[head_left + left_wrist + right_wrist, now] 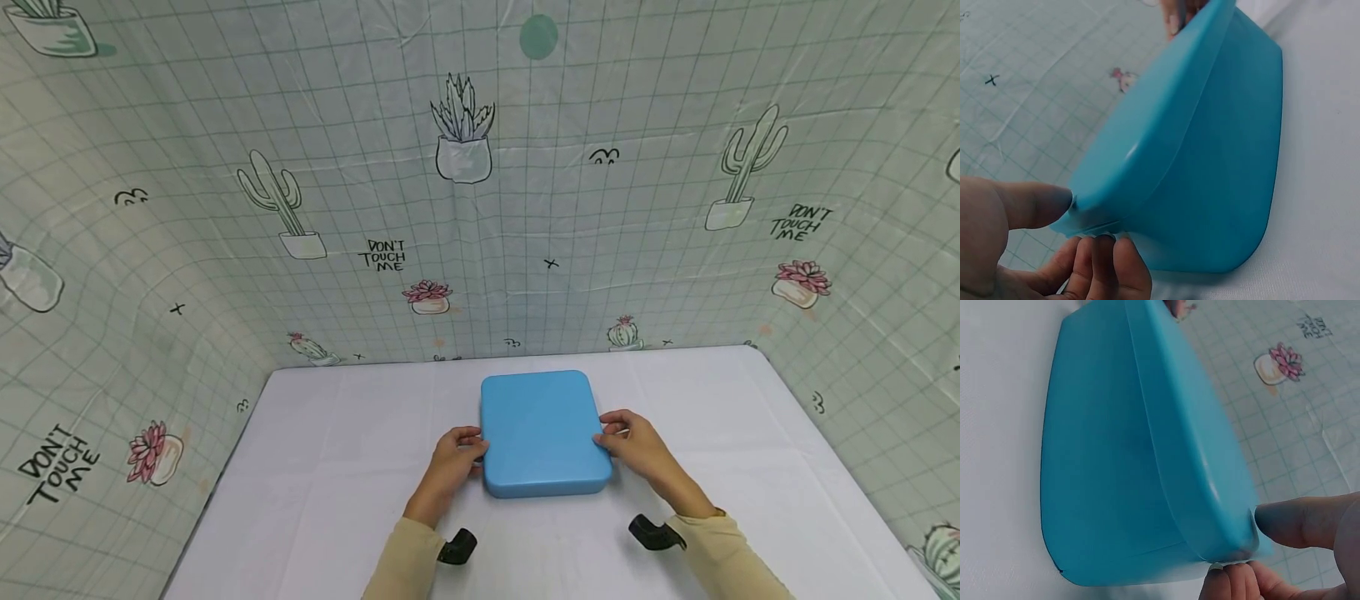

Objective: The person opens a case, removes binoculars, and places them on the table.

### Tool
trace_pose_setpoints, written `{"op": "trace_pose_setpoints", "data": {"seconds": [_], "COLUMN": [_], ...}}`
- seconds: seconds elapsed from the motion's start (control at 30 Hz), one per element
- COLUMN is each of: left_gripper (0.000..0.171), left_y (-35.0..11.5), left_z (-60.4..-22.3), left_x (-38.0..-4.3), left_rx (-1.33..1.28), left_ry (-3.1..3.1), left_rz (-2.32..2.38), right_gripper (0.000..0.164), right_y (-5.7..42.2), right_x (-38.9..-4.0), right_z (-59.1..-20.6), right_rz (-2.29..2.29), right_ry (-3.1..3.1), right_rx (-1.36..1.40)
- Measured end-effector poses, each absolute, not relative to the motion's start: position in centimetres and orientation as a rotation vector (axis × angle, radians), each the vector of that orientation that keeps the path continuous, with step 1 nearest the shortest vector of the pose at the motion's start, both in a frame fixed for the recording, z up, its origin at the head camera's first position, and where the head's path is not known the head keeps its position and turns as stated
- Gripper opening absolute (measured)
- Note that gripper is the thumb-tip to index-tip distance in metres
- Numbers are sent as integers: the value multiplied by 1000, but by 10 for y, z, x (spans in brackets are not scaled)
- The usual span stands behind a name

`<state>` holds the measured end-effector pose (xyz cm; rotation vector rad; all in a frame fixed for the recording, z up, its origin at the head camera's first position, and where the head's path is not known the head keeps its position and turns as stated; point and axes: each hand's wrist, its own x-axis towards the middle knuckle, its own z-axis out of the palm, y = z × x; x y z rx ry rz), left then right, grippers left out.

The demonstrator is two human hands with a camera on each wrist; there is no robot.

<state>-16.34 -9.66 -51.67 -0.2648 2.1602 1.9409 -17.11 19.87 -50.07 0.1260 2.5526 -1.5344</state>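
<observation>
A blue square box stands on the white table, its lid facing up in the head view. My left hand is at the lid's left edge, and my right hand is opposite it at the right edge. In the left wrist view, the thumb presses the edge of the lid while curled fingertips sit under its rim. The right wrist view shows the same pinch on the other side of the lid. Below the rim, the deep box body rests on the cloth. The box's inside is hidden.
White cloth covers the table. Behind and at both sides hangs a gridded curtain printed with cacti and lettering. Black wrist mounts stick out from the beige sleeves.
</observation>
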Motion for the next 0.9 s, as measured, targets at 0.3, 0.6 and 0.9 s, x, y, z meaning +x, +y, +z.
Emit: {"op": "trace_pose_setpoints", "data": {"seconds": [0.3, 0.6, 0.9], "left_gripper": [38, 37, 39], "left_y": [-97, -100, -99], "left_z": [-512, -509, -502], "left_x": [-163, -162, -162], "left_rx": [-287, -273, -271], "left_ry": [2140, 2100, 2086], "left_rz": [1934, 1930, 1919], "right_gripper": [38, 37, 37], "right_y": [203, 206, 208], "right_x": [-174, -176, -179], "right_z": [-500, -498, -499], "right_rz": [-1596, -1618, -1628], "right_ry": [2426, 2350, 2314], "right_rx": [149, 155, 153]}}
